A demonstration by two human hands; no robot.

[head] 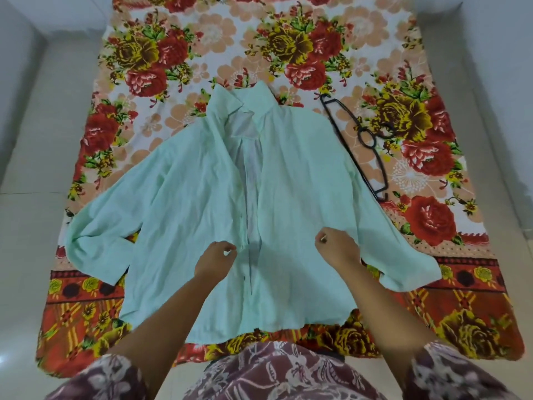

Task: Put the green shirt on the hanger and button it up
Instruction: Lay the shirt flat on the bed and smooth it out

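Observation:
The green shirt [202,203] lies flat and face up on the floral cloth. Its front is unbuttoned, its sleeves are spread to both sides, and its collar points away from me. A black hanger [364,145] rests on the cloth just right of the shirt's collar and shoulder, apart from the shirt. My left hand [215,259] hovers over the left front panel beside the button strip, fingers curled. Over the right front panel, my right hand [336,248] also has curled fingers. No fabric is visibly lifted by either hand.
The floral cloth [288,47] covers a pale tiled floor [26,226], which shows on both sides. My patterned clothing [277,373] fills the bottom edge of the view.

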